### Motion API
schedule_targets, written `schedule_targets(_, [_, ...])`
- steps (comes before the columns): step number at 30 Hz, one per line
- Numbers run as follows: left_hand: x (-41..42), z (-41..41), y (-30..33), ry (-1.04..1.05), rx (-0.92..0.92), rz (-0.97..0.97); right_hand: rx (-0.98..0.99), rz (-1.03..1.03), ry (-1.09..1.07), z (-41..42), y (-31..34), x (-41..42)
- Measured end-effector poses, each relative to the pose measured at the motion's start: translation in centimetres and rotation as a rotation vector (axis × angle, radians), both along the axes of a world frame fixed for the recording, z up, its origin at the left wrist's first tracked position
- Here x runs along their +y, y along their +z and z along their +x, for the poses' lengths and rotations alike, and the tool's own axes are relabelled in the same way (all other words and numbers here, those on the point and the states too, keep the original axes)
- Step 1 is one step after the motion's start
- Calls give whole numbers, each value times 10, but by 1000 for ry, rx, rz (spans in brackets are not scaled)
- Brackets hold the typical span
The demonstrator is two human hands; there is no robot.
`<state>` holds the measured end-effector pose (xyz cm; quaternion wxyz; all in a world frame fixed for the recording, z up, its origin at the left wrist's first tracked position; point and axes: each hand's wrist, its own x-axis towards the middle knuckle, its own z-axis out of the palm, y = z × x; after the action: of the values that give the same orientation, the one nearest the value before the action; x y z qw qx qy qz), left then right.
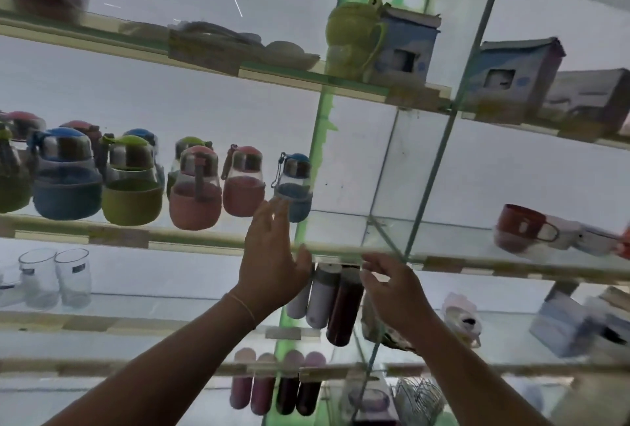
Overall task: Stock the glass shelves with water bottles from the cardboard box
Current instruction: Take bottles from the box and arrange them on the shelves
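Left hand (269,248): raised with fingers straight and spread, fingertips at the base of the small blue bottle (294,187); whether they touch it is unclear.
Right hand (392,284): empty, fingers loosely bent, just below the front edge of the glass shelf (204,241).
Bottle row: blue, green and pink round bottles stand upright along that shelf, the small blue one at the right end.
Shelf below: slim white and dark flasks (327,299) stand between the two hands.
Right bay: a red mug (521,229), tilted in the blur.
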<state>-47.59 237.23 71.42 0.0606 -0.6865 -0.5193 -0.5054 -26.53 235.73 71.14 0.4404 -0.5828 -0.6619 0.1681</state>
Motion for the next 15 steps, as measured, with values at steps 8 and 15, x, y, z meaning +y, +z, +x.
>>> schedule_targets(8, [-21,100,-9,-299,10,-115,0,-24,-182,78,-9,-44])
schedule_targets(15, [-23,162,-28,-521,90,-170,34,-90,-340,138,-24,-78])
